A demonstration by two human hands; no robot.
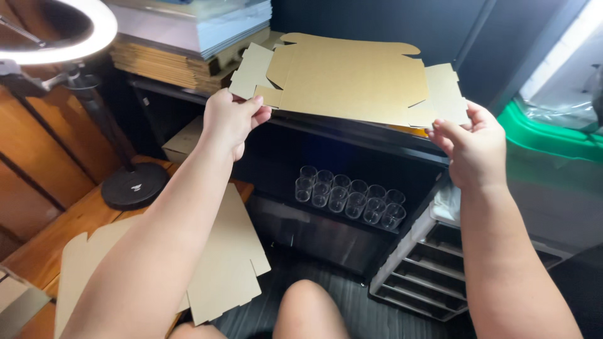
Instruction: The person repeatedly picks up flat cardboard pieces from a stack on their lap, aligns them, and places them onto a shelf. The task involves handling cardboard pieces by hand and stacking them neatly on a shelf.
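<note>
Small packing/stockroom corner, prob. home-based shop: flat cardboard blanks [169,59] are stacked on a black shelf unit [352,129], clear cups [348,198] are stored in rows below, a ring light [59,31] w/ stand is set on wood flooring.

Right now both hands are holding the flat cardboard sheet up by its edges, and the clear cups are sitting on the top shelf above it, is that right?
Not quite. The left hand and right hand do hold the flat cardboard sheet by its edges, but the clear cups sit on a lower shelf below it, not above. The head view shows this.
</note>
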